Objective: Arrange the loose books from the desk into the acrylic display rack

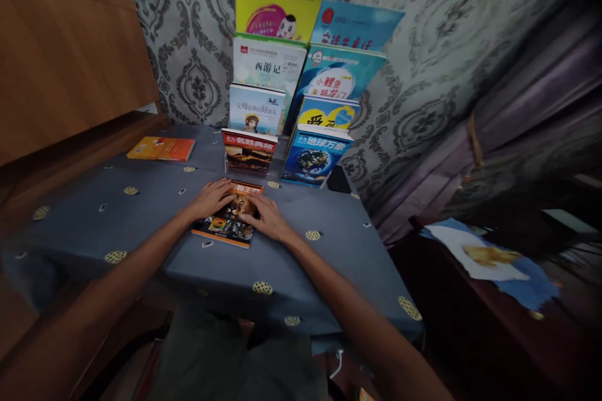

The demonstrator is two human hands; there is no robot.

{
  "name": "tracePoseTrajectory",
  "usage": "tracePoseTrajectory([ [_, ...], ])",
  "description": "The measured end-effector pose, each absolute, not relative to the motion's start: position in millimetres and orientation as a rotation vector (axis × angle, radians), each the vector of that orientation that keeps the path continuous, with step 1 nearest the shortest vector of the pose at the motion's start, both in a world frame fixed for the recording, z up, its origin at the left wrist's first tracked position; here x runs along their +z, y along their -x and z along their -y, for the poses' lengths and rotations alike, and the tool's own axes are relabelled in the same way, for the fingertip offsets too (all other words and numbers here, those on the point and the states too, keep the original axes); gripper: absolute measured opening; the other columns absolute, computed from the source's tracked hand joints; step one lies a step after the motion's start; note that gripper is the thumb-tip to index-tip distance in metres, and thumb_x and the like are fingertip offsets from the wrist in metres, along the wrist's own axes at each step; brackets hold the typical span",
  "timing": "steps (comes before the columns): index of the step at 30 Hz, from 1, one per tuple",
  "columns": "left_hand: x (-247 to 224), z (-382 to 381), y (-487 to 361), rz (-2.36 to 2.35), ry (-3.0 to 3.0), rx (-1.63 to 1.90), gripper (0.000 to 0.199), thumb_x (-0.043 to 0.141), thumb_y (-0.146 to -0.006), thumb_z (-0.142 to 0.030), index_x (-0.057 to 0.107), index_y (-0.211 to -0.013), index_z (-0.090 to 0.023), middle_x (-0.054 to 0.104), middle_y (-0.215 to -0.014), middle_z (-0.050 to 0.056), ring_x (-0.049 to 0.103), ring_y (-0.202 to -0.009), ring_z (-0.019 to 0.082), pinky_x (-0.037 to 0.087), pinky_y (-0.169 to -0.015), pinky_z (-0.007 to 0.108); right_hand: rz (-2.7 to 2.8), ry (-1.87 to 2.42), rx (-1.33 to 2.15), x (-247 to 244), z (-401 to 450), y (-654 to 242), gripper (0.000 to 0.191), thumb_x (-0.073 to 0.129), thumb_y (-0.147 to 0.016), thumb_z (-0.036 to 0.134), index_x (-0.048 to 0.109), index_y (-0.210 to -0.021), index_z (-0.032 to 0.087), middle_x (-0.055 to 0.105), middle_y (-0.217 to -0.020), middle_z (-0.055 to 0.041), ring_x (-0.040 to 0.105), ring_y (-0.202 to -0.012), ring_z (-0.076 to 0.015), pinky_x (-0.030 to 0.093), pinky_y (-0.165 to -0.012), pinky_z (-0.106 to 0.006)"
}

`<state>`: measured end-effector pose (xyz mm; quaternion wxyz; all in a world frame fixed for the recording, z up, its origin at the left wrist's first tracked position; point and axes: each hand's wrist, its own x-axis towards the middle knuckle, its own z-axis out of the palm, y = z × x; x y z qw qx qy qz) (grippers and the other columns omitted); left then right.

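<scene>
A book with a lion on its cover (230,229) lies flat on the grey-blue tablecloth (155,213). My left hand (211,199) rests on the book's upper left part, fingers stretched out. On its right side lies my right hand (267,216), fingers spread over the cover. Just behind the hands, books stand in two stepped columns on a display rack. The front ones are a red book (249,153) at the left and a blue book with a globe (314,158) at the right.
An orange book (161,149) lies at the table's back left, near a wooden cabinet (75,50). A black phone-like object (339,180) is right of the rack. Patterned wallpaper rises behind. Beyond the table's right edge, a cloth and white sheet (475,254) lie on a dark surface.
</scene>
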<state>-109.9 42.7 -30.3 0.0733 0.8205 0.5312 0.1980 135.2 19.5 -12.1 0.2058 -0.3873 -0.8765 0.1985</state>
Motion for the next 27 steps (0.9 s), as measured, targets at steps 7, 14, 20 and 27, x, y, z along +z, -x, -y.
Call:
tracePoseTrajectory([
  [7,-38,-45,112,-1.727,-2.472,0.644,0.05,0.04,-0.098,-0.049,0.056,-0.138,-0.022,0.051,-0.151,0.012,0.044,-0.14,0.029,0.033,-0.115,0.048,2.34,1.486,0.353,-9,-33,-118,0.058,0.048,-0.1,0.05,0.048,-0.144,0.012,0.038,-0.159,-0.0192,0.033,-0.149,-0.0279,0.026,-0.118,-0.046],
  [14,-39,-44,111,-1.81,-2.373,0.76,0.041,0.045,-0.097,-0.044,0.061,-0.129,-0.024,0.059,-0.141,0.01,0.051,-0.131,0.028,0.035,-0.113,0.046,2.444,1.393,0.319,-9,-11,-126,0.063,0.052,-0.096,0.055,0.045,-0.147,0.02,0.037,-0.16,-0.0171,0.029,-0.15,-0.0294,0.021,-0.119,-0.053],
  [20,-38,-42,109,-1.775,-2.311,0.843,0.034,0.048,-0.095,-0.035,0.064,-0.122,-0.023,0.066,-0.131,0.009,0.054,-0.127,0.028,0.034,-0.114,0.047,2.548,1.296,0.412,-3,3,-131,0.077,0.06,-0.088,0.062,0.038,-0.152,0.024,0.033,-0.162,-0.0151,0.023,-0.152,-0.0347,0.016,-0.12,-0.059],
  [27,-31,-43,112,-1.677,-2.212,0.984,0.035,0.048,-0.091,-0.034,0.067,-0.117,-0.02,0.072,-0.118,0.009,0.064,-0.112,0.027,0.044,-0.106,0.044,2.547,1.251,0.46,-1,4,-133,0.079,0.063,-0.087,0.06,0.039,-0.152,0.024,0.033,-0.162,-0.0158,0.025,-0.151,-0.0354,0.015,-0.121,-0.06],
])
